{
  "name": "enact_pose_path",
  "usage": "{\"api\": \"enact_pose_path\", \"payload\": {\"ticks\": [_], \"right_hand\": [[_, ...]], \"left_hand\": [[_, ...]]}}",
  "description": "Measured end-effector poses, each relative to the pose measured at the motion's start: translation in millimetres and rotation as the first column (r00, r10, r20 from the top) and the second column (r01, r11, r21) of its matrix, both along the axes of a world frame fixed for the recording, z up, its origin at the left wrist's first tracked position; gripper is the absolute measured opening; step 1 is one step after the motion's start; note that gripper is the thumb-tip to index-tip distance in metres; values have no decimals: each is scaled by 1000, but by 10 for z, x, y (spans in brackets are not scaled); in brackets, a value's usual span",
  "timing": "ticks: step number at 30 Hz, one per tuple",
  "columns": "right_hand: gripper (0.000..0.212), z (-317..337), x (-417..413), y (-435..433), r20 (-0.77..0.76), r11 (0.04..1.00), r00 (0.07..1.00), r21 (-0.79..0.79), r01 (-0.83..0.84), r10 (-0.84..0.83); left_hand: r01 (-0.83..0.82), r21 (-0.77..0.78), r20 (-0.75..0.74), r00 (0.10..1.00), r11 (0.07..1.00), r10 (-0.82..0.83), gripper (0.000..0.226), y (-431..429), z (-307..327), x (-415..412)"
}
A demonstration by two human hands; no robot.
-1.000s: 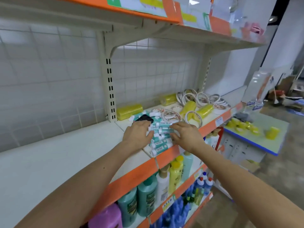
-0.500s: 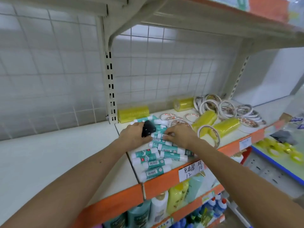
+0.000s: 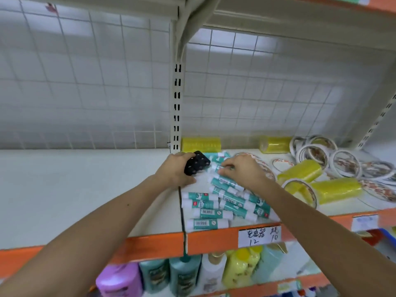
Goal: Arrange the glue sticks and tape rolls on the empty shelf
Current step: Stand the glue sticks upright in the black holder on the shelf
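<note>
Several teal-and-white glue sticks (image 3: 222,202) lie in a loose pile on the white shelf (image 3: 85,189), just right of the shelf joint. My left hand (image 3: 175,172) grips a small black dotted object (image 3: 196,163) at the pile's back left. My right hand (image 3: 244,170) reaches into the back of the pile and pinches a glue stick (image 3: 216,168). Yellow tape packs (image 3: 300,170) and white-rimmed tape rolls (image 3: 312,154) are scattered on the shelf to the right.
The left shelf bay is bare white board. A slotted upright post (image 3: 176,99) divides the two bays, with a wire grid behind. An orange shelf edge (image 3: 154,245) carries a handwritten price label (image 3: 259,234). Bottles (image 3: 184,275) stand on the shelf below.
The view has dropped and come closer to the shelf. My left hand has lifted the black object off the pile. My right hand has shifted to the pile's back.
</note>
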State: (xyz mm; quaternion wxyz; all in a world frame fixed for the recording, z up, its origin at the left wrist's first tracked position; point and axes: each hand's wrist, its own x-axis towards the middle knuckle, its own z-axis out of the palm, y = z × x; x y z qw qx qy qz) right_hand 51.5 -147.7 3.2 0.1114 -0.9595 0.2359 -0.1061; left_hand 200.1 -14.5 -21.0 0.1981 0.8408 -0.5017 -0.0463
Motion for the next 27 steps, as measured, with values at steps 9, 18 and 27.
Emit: {"api": "enact_pose_path", "payload": {"ticks": [9,18,27], "right_hand": [[24,-34,894,769,86,959,960,76,-271,265],[24,-18,1850,2017,77,895,903,116,-430,423],[29,0,2829,3517,115,867,883,165,-469,456]], "left_hand": [[-298,0,15,954,955,298,78,1244,-58,493],[-439,0,44,898,898,439,78,2666,-131,1056],[-527,18,90,847,850,523,76,4319,-111,1771]]}}
